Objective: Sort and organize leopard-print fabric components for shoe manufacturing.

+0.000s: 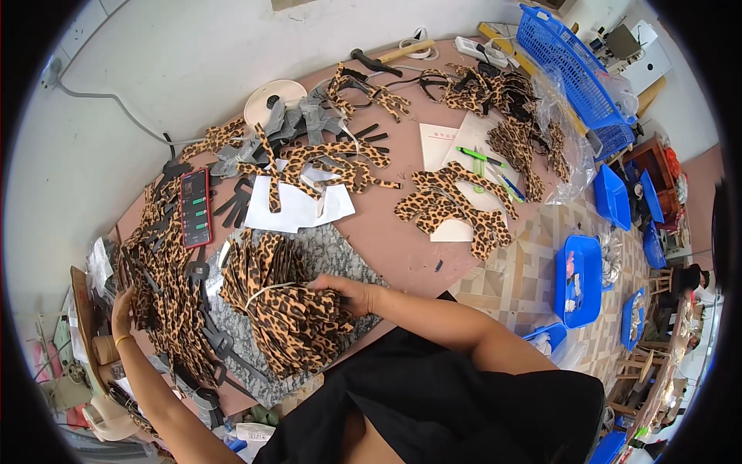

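A thick bundle of leopard-print fabric strips (297, 332) lies on a grey stone-patterned slab (355, 267), with a pale band around its middle. My right hand (344, 294) is closed on the bundle's right side, thumb on top and the other fingers mostly hidden. At the far left, my left hand (122, 313) is closed on the outer edge of a long heap of leopard-print strips (166, 309); its fingertips are partly covered. Dark strap pieces (220, 340) lie between this heap and the bundle.
A red-edged phone (196, 207) rests on the heap. Behind the slab are white papers (282, 205) and more leopard-print pieces (456, 205). A hammer (394, 58), a round cream lid-like disc (270, 99) and pens (481, 156) are farther back. Blue bins (580, 282) stand right of the table.
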The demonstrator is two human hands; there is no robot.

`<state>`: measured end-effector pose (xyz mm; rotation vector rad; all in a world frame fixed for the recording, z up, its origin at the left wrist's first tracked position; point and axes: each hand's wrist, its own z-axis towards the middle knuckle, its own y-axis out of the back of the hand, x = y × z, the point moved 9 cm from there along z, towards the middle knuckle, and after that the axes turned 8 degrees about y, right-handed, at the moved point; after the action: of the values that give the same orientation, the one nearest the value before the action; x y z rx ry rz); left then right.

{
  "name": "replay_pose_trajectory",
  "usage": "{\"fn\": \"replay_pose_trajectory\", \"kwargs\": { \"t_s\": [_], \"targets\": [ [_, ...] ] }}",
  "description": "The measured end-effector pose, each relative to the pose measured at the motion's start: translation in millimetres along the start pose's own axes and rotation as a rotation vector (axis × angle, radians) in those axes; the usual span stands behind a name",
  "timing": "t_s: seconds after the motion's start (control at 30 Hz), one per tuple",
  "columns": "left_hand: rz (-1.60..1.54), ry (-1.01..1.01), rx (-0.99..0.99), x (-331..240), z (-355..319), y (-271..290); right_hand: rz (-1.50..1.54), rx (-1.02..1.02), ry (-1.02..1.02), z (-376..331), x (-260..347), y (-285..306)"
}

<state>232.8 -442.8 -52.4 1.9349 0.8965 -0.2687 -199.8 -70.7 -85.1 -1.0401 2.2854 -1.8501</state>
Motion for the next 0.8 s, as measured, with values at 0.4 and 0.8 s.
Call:
{"fn": "replay_pose_trajectory", "kwargs": {
  "t_s": [0.4,0.8],
  "targets": [
    [-0.181,-0.339,-0.182,-8,-4,-8,-0.019,0.017,-0.035,-7,2,4],
    [-0.817,-0.138,0.209,-5,-66,-13,-0.310,-0.132,0.229,-12,18,47]
  ]
}}
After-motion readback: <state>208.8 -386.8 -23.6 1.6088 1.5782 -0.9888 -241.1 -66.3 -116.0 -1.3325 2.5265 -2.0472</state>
